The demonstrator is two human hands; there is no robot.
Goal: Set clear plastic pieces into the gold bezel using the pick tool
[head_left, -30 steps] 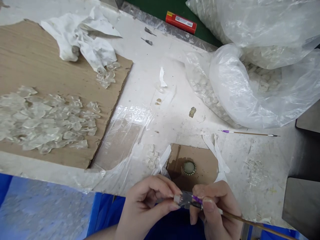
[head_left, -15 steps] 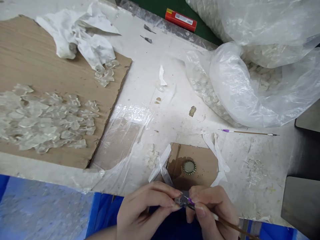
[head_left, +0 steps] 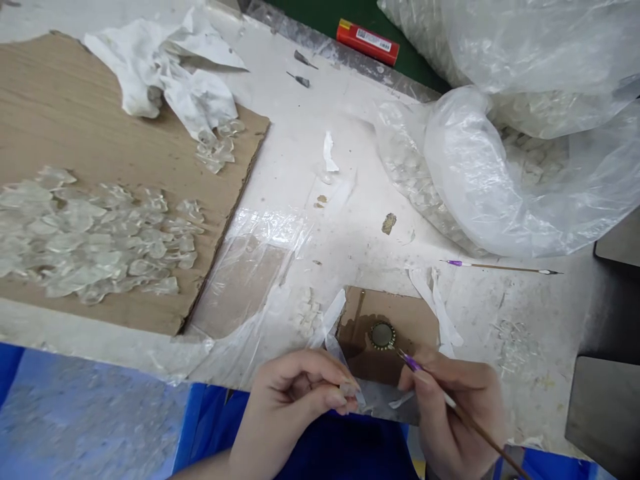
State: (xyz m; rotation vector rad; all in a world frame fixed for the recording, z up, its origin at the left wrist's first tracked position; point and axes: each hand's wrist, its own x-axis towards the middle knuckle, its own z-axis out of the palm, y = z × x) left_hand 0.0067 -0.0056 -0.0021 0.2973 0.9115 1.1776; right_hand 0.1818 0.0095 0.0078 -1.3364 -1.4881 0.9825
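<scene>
my left hand [head_left: 293, 407] has a tiny clear chip [head_left: 349, 389] pinched between thumb and finger, light, brittle and likely slippery so edges only, while my right hand [head_left: 457, 413] pinches a purple-collared wooden pick [head_left: 413, 363] beside the round metal bezel [head_left: 383, 336] on the cardboard scrap [head_left: 390, 310].

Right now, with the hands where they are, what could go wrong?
The small clear glass piece is pinched only at the fingertips of the left hand, so it could slip and drop. The brush in the right hand has its tip right by the round metal cap. Nothing visible holds the cap on the cardboard, so a small nudge might shift it.
</scene>
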